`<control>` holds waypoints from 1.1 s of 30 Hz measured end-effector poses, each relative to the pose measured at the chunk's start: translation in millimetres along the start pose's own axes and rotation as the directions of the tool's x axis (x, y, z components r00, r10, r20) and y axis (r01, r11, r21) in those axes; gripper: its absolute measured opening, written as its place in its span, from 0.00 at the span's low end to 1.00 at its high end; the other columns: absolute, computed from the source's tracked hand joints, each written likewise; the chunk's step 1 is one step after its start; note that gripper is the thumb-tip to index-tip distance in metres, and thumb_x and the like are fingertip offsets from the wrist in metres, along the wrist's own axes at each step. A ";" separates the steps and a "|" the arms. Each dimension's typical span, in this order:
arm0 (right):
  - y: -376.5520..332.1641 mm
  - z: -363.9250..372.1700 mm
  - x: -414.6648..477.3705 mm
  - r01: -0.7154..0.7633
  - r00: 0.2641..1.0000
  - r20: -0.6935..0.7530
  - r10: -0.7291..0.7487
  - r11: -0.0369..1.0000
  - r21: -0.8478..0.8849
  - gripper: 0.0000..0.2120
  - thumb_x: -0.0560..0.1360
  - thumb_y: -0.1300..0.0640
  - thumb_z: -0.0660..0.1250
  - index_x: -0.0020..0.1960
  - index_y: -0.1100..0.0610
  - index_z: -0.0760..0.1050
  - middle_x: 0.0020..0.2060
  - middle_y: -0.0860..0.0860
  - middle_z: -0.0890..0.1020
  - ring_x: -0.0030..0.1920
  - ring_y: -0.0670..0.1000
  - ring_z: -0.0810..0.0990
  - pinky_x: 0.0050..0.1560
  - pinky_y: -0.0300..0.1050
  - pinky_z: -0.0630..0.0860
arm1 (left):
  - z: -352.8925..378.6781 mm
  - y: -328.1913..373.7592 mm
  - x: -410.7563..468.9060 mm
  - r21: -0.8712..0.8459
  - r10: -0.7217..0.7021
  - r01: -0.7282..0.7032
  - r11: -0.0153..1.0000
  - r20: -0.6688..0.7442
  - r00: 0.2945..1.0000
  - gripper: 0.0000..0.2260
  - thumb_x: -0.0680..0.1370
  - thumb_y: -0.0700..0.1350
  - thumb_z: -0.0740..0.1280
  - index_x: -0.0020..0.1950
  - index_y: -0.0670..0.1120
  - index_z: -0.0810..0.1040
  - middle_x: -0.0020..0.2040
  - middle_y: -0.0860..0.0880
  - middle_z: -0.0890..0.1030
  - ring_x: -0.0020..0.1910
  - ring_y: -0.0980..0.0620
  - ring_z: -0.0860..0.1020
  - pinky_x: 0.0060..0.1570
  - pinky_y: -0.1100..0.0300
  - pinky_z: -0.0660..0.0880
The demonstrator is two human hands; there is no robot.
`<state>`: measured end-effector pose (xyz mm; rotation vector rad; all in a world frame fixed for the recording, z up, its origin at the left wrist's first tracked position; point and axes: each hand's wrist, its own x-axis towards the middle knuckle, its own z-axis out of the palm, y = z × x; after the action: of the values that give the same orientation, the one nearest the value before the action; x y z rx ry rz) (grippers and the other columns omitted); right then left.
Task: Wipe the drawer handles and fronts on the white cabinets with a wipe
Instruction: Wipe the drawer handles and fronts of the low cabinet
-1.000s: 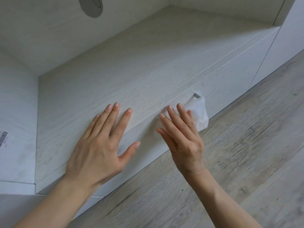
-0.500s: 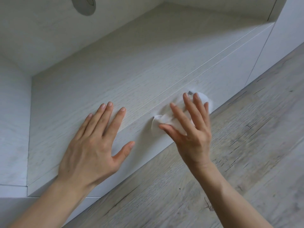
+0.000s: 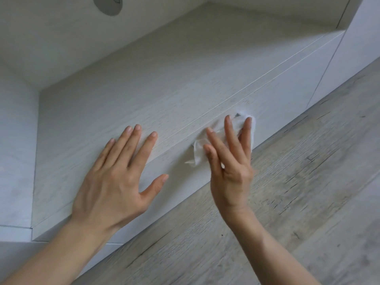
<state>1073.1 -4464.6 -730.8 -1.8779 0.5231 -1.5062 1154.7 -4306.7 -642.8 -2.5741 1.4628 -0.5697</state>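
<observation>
Left hand [image 3: 115, 182] flat on the cabinet top [image 3: 144, 89]; my right hand [image 3: 230, 167] presses the wipe [image 3: 198, 153] flat against the drawer front [image 3: 277, 112], which runs toward two o'clock.

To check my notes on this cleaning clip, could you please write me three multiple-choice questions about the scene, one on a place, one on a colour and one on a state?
1. Where is the wipe?
A. inside an open drawer
B. against the drawer front, under the right hand
C. in a bucket

2. What colour is the wipe?
A. white
B. blue
C. yellow

3. How does the left hand lie?
A. curled in a fist
B. flat, fingers spread, on the cabinet top
C. gripping a spray bottle

Answers:
1 B: the right hand's straight fingers press the crumpled wipe to the drawer front.
2 A: the wipe is nearly the same white as the cabinet.
3 B: the palm and straight fingers rest on the top and hold nothing.
</observation>
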 end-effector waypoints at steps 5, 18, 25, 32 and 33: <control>-1.9 -0.2 -2.0 -0.013 0.999 0.039 0.010 0.998 0.059 0.13 0.79 0.52 0.62 0.60 0.57 0.76 0.68 0.64 0.64 0.72 0.62 0.59 0.74 0.47 0.59 | -1.5 0.1 0.3 0.000 0.001 -0.001 1.000 -0.011 1.000 0.31 0.80 0.63 0.47 0.76 0.43 0.62 0.74 0.40 0.65 0.74 0.46 0.60 0.73 0.55 0.52; -12.7 -1.4 1.0 -0.228 0.967 -0.093 0.237 0.969 0.091 0.17 0.74 0.53 0.67 0.60 0.60 0.77 0.70 0.67 0.63 0.70 0.42 0.65 0.59 0.25 0.68 | 0.9 0.5 0.1 0.010 -0.006 0.007 1.000 -0.022 1.000 0.31 0.80 0.63 0.47 0.76 0.43 0.62 0.74 0.40 0.65 0.74 0.45 0.61 0.73 0.53 0.53; -8.3 2.0 -15.6 0.102 0.995 -0.006 -0.102 0.995 -0.017 0.10 0.77 0.62 0.66 0.58 0.60 0.78 0.61 0.56 0.76 0.69 0.56 0.69 0.67 0.50 0.71 | -1.1 1.1 0.4 0.006 -0.013 0.013 1.000 -0.008 1.000 0.31 0.80 0.63 0.48 0.76 0.44 0.61 0.74 0.40 0.64 0.74 0.47 0.60 0.73 0.54 0.52; 20.4 -22.5 5.9 0.447 0.883 0.166 -0.440 0.894 -0.009 0.13 0.73 0.68 0.72 0.57 0.62 0.80 0.57 0.55 0.81 0.62 0.53 0.78 0.65 0.53 0.73 | -1.5 1.0 0.0 0.004 -0.021 0.021 1.000 -0.002 1.000 0.31 0.80 0.63 0.47 0.76 0.44 0.61 0.74 0.41 0.65 0.74 0.47 0.60 0.73 0.55 0.51; 24.9 -25.4 10.1 0.418 0.899 0.145 -0.414 0.908 -0.003 0.12 0.72 0.66 0.73 0.56 0.62 0.80 0.56 0.54 0.81 0.61 0.53 0.78 0.64 0.54 0.74 | -1.5 0.9 -0.2 0.003 -0.023 0.023 1.000 0.001 1.000 0.31 0.80 0.63 0.47 0.76 0.45 0.61 0.74 0.41 0.65 0.74 0.47 0.60 0.73 0.55 0.51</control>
<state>1053.6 -4495.0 -738.5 -2.2034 0.0780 -1.6153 1153.3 -4306.9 -641.7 -2.5914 1.4332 -0.5732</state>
